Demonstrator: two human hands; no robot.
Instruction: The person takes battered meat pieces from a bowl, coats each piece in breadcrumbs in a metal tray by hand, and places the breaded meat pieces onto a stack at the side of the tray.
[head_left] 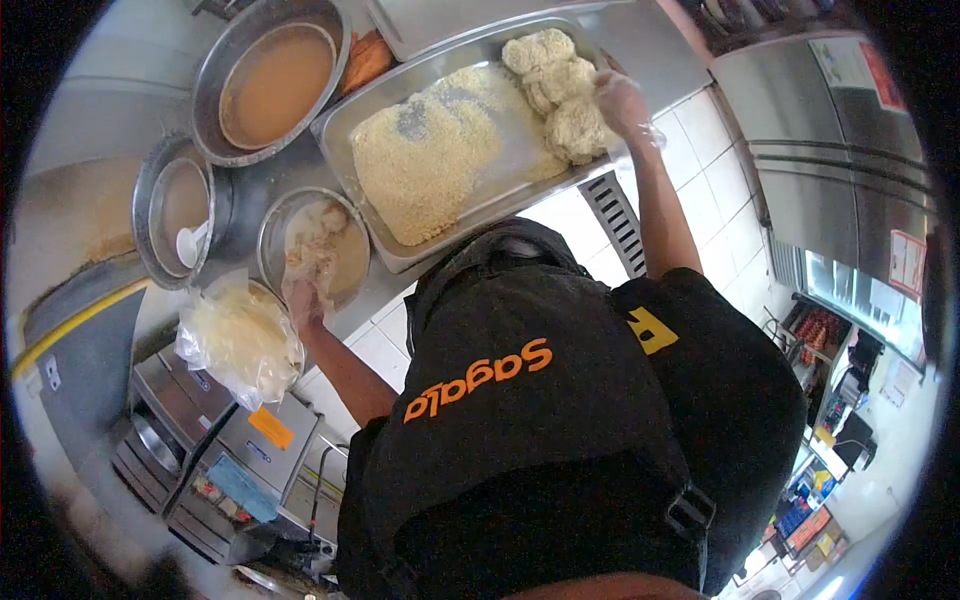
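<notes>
My left hand (306, 278), in a clear plastic glove, reaches into a small metal bowl (264, 248) of pale, thin batter. Its fingers close around a slippery, pale piece that looks like raw meat (325, 218). On the right, my right hand (622, 104) rests at the end of a big metal tray (520, 195), against the breaded pieces (577, 128). Its fingers look stretched out, partly blurred, and its clear glove bunches loosely at the wrist. Several breaded pieces are grouped at that end, while loose pale crumbs (420, 160) cover the tray's left part.
A large metal basin (215, 135) of brownish liquid stands at the back left. Nearer is a metal bowl (140, 215) with a white scoop (190, 243). A plastic bag (240, 340) of pale contents sits beside the batter bowl. A floor drain (613, 222) lies right of the counter.
</notes>
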